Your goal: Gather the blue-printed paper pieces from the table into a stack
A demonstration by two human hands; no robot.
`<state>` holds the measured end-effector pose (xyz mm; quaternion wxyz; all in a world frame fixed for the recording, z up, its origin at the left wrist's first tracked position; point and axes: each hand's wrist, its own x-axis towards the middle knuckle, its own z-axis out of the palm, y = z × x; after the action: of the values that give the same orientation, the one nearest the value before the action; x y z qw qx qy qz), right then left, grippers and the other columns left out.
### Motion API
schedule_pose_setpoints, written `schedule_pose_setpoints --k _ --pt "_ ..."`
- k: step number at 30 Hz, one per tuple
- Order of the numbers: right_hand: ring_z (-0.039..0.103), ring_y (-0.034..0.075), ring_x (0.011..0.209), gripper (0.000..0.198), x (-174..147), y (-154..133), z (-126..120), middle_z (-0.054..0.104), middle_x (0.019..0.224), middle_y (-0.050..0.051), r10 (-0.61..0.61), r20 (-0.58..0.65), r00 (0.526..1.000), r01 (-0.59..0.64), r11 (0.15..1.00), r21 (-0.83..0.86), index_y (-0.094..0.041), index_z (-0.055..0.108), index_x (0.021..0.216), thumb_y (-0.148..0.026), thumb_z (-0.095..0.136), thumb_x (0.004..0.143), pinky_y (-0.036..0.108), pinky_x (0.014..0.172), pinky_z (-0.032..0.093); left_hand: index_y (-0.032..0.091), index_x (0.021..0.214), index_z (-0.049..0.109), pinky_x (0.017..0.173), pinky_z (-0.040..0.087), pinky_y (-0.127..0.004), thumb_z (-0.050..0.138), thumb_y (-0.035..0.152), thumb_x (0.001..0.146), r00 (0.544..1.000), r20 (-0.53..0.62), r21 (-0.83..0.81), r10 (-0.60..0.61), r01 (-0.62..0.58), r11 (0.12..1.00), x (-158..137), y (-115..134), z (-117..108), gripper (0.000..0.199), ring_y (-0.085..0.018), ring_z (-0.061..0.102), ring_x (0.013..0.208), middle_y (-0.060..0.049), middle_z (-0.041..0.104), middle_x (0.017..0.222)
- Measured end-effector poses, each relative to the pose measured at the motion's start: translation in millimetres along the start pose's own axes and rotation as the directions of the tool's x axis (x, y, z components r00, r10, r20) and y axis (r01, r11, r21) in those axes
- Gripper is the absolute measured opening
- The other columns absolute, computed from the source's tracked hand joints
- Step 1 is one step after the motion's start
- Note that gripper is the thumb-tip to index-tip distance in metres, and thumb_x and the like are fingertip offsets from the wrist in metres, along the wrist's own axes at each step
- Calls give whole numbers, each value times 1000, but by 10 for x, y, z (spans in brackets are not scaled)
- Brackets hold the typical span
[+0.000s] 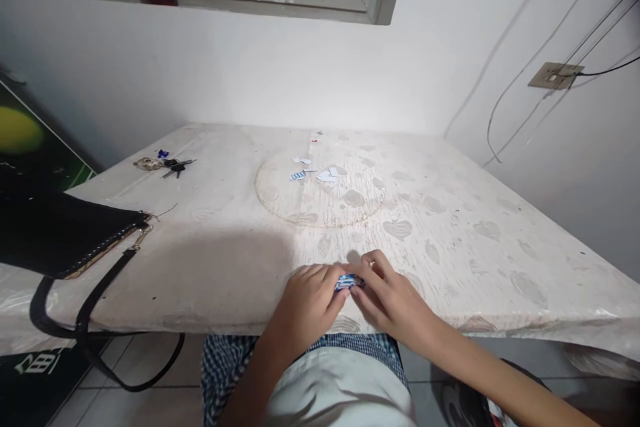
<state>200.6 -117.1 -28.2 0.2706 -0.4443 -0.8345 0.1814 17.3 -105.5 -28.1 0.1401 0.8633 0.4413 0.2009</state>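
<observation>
My left hand (pixel 313 297) and my right hand (pixel 387 290) meet near the front edge of the table. Between their fingertips is a small blue-and-white stack of cards (pixel 349 281), pinched from both sides and partly hidden by the fingers. Beyond the hands, inside a faint round stain, lie several small white cards (pixel 327 175), loosely spread. A blue-patterned card (pixel 297 175) lies just left of them.
The table (pixel 225 200) has a patterned plastic cover. At left are keys (pixel 175 167), a blue scrap (pixel 163 154) and a black bag (pixel 65 233) whose strap (pixel 100 287) hangs over the edge. A wall socket (pixel 555 75) with cables is at right.
</observation>
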Motion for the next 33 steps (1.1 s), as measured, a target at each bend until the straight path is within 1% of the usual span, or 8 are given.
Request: schedule_pose_setpoints --k 5,9,13,16,19,22,25,33 --pt "55 20 95 42 15 25 12 54 109 7 -28 13 1000 25 978 209 -30 38 130 -16 39 90 35 77 49 20 94 53 71 40 -30 44 24 89 1000 -2 -23 14 -14 1000 -1 9 -11 12 -18 55 83 -2 61 88" --pt "55 15 76 40 12 38 19 57 101 6 -17 11 1000 14 962 274 -29 41 128 -18 42 90 31 67 48 19 96 53 71 39 -31 35 22 92 1000 18 8 12 -12 1000 7 16 -16 18 -19 54 83 -3 60 88" --pt "49 13 62 37 171 74 -198 57 93 5 43 -15 999 -38 976 216 -26 45 125 -26 49 88 26 56 43 18 91 53 68 38 -31 33 19 93 999 42 87 19 -23 996 17 30 -18 20 -19 52 79 -3 59 84" --pt "52 13 64 26 615 266 -419 61 91 6 63 -96 993 -56 995 76 -18 54 113 -24 44 90 25 56 42 18 87 52 65 37 -30 34 20 92 999 44 135 16 -22 991 14 41 -20 19 -19 52 76 -3 59 83" --pt "57 15 79 23 1310 585 -513 63 99 8 64 -46 997 -71 983 -170 -14 60 103 -13 43 88 27 69 44 19 87 51 66 37 -30 36 21 92 999 31 137 11 -15 990 3 42 -24 16 -18 52 77 -3 60 84" --pt "59 17 88 18 2015 875 -425 63 104 10 80 33 996 -70 971 -230 -12 63 97 -8 50 84 29 79 44 19 86 51 67 37 -31 37 21 92 999 35 124 -2 -3 992 -8 35 -31 16 -18 53 78 -2 60 84" --pt "56 20 101 20 2538 1013 -235 58 114 9 90 86 992 -63 957 -282 -14 59 105 -22 55 87 39 87 45 20 86 51 67 38 -31 36 22 92 999 47 105 -12 7 994 -14 22 -37 16 -19 54 78 -2 60 84" --pt "57 20 98 27 3058 955 69 56 114 8 112 164 980 -51 940 -337 -16 55 112 -30 53 90 40 83 49 20 88 50 70 39 -33 36 22 92 998 56 92 -11 6 996 -2 -12 -35 15 -19 55 78 -1 61 84"
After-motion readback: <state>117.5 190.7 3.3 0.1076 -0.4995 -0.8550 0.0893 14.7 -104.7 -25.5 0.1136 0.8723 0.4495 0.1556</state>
